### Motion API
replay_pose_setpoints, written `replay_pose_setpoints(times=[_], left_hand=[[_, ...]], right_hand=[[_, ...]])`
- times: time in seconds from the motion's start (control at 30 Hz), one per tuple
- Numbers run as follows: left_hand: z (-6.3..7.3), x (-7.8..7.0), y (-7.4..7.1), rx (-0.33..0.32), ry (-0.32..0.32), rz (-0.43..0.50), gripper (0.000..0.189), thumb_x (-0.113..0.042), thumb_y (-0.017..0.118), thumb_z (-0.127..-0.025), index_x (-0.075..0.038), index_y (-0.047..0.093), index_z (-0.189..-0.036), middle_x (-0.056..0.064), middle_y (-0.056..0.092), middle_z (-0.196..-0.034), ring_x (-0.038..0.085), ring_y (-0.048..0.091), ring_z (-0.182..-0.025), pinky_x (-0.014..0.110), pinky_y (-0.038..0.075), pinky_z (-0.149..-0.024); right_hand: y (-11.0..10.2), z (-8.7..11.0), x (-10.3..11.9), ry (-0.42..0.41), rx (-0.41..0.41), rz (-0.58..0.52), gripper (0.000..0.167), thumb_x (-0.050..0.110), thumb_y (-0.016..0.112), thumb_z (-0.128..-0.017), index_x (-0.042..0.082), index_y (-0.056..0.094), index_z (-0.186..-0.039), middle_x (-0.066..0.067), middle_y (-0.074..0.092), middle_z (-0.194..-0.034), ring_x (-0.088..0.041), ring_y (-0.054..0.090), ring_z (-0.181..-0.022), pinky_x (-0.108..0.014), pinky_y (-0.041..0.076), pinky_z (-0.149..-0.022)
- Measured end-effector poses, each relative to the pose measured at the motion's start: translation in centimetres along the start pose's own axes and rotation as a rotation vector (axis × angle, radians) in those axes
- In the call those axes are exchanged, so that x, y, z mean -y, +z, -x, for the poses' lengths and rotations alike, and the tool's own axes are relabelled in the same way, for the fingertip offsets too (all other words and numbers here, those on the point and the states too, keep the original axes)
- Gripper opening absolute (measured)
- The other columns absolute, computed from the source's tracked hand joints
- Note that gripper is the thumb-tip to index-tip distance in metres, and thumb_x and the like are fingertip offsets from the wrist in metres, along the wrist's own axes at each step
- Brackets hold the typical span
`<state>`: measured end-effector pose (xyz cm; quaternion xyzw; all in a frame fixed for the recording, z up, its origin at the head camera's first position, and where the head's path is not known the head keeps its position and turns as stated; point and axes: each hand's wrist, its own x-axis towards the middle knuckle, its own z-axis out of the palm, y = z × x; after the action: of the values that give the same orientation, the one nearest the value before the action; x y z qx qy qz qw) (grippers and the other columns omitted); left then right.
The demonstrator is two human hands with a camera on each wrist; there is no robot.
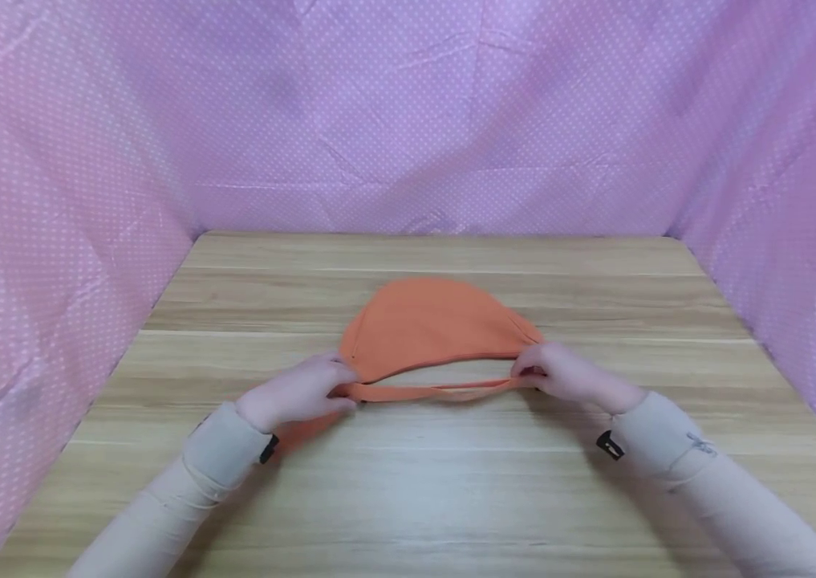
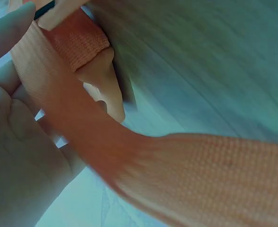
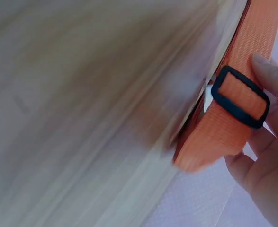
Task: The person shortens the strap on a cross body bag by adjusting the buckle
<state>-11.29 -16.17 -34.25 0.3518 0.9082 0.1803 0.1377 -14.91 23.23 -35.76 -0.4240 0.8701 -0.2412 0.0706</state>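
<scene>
An orange half-moon bag (image 1: 436, 321) lies on the wooden table, its curved side facing away from me. Along its near side runs an orange webbing strap (image 1: 400, 393), stretched between both hands with table showing through the gap. My left hand (image 1: 302, 391) pinches the strap at the bag's left corner; in the left wrist view a loose length of strap (image 2: 105, 146) passes across the palm. At the right corner my right hand (image 1: 570, 373) grips the strap between thumb and fingers, beside a black slider buckle (image 3: 240, 97). Some strap under the left wrist is partly hidden.
The light wooden table (image 1: 408, 498) has rounded far corners. Pink polka-dot cloth (image 1: 408, 120) hangs behind it and along both sides. A small black clip (image 1: 610, 445) hangs at the right cuff, and another black piece (image 1: 269, 449) at the left cuff.
</scene>
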Motion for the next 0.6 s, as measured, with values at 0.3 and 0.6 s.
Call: replay_pose_setpoints(times=[0.3,0.6], left_hand=[[0.3,0.4,-0.3,0.01,-0.035,0.07,0.006,-0.017,0.07,-0.085,-0.017,0.067,-0.091,-0.01,0.058,-0.086,0.008,0.05,-0.081,0.026,0.046,-0.074],[0.7,1.0,-0.5,-0.027,-0.002,0.037,0.006,-0.017,0.073,-0.083,-0.018,0.067,-0.085,-0.011,0.058,-0.08,0.01,0.049,-0.077,0.027,0.044,-0.072]], right_hand=[[-1.6,1.9,-1.2,0.023,-0.065,-0.021,0.02,-0.008,0.07,-0.076,0.01,0.069,-0.084,0.002,0.067,-0.082,-0.007,0.057,-0.073,-0.026,0.048,-0.064],[-3.2,4.4,-3.4,-0.045,-0.296,0.133,0.03,-0.013,0.077,-0.062,0.012,0.068,-0.076,-0.001,0.067,-0.079,-0.012,0.058,-0.075,-0.027,0.048,-0.068]])
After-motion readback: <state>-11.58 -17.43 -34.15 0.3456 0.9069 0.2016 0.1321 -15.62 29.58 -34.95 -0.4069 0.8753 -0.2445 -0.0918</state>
